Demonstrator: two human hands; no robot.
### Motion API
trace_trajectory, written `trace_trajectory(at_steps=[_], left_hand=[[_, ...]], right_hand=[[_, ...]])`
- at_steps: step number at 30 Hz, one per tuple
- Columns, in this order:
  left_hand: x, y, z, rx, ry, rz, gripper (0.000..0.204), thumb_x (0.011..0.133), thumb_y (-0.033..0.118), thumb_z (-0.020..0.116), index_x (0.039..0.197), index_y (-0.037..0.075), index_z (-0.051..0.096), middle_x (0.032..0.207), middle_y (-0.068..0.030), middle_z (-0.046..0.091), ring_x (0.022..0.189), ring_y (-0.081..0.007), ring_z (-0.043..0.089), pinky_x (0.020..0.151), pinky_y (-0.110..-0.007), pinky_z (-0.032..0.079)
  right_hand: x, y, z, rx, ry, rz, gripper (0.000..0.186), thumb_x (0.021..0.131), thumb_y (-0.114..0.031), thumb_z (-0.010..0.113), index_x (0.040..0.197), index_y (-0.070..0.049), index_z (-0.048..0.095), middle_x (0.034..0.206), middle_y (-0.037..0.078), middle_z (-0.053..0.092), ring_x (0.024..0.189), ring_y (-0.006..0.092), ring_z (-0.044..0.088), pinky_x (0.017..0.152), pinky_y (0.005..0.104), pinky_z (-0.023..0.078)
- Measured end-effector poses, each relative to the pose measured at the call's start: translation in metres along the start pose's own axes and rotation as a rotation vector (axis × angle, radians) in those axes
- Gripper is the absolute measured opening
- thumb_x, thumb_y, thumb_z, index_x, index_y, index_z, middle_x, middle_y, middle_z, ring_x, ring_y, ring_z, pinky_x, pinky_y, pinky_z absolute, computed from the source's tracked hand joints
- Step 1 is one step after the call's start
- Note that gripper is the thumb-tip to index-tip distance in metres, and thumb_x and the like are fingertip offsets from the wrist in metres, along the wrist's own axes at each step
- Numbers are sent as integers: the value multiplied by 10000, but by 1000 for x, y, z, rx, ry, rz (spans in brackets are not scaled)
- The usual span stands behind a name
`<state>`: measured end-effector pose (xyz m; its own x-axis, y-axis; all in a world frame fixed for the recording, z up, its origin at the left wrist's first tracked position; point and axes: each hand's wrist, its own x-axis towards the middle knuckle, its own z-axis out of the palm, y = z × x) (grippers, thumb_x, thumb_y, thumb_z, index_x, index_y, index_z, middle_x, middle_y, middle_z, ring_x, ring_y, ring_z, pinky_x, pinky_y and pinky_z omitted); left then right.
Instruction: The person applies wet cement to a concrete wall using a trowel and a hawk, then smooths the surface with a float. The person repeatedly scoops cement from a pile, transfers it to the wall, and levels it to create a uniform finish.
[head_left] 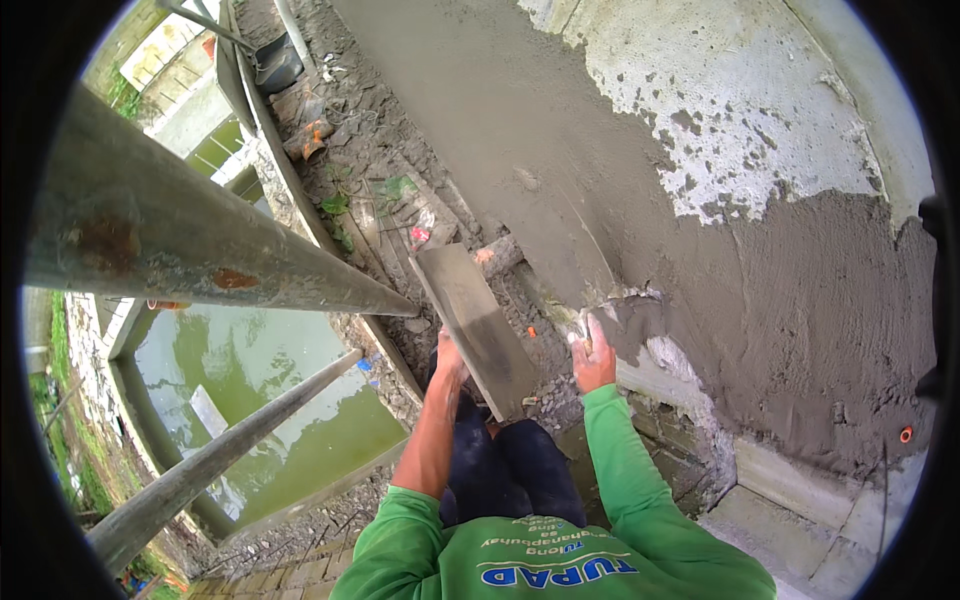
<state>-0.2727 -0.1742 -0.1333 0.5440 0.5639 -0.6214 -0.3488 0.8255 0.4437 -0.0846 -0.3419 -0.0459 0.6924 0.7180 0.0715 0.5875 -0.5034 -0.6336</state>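
My left hand (449, 352) grips a flat grey board (478, 325) by its left edge, holding it tilted above the rubble. My right hand (593, 355), dusted with white, is at the lower edge of a freshly plastered grey surface (730, 290), where the mortar is ragged and pale. Its fingers are partly closed around something small and pale that I cannot make out. Rough white concrete (660, 80) shows above the wet plaster, and a small orange pipe end (905, 434) pokes from it at the right.
A rusty steel pole (200, 240) and a thinner pole (230, 450) slant in from the left, beside a pit of green water (280, 380). Debris with broken orange pipe (308, 140) lines the ledge. A dark shovel (280, 65) lies at the upper left.
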Motion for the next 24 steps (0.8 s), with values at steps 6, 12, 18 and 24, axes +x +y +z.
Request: trace_trajectory(at_steps=[6, 12, 18, 24], left_hand=[[164, 6, 56, 54, 54, 290, 362, 881, -12, 588, 1240, 19, 553, 1044, -56, 664, 829, -155, 644, 754, -302, 538], [284, 3, 102, 396, 89, 452, 395, 772, -17, 614, 1166, -3, 595, 975, -65, 679, 839, -140, 625, 760, -283, 494], [178, -63, 167, 656, 150, 676, 380, 741, 68, 611, 1106, -34, 573, 900, -144, 675, 807, -234, 641, 778, -363, 497], [61, -108, 187, 582, -81, 542, 376, 773, 67, 624, 1128, -38, 565, 941, -151, 675, 814, -250, 653, 765, -355, 506]], right_hand=[[-159, 35, -29, -26, -224, 511, 575, 860, -276, 647, 1331, 15, 493, 1074, 229, 654, 979, 341, 636, 871, 393, 489], [-264, 18, -40, 143, -32, 658, 511, 844, -239, 678, 1235, 62, 548, 910, 142, 659, 801, 167, 598, 741, 323, 497], [-300, -11, -46, 145, 19, 832, 432, 834, -240, 686, 1147, 37, 576, 757, 87, 539, 678, 167, 472, 604, 352, 445], [-284, 6, -54, 147, -66, 702, 399, 841, -197, 665, 1154, 31, 572, 773, 100, 560, 700, 188, 514, 638, 353, 465]])
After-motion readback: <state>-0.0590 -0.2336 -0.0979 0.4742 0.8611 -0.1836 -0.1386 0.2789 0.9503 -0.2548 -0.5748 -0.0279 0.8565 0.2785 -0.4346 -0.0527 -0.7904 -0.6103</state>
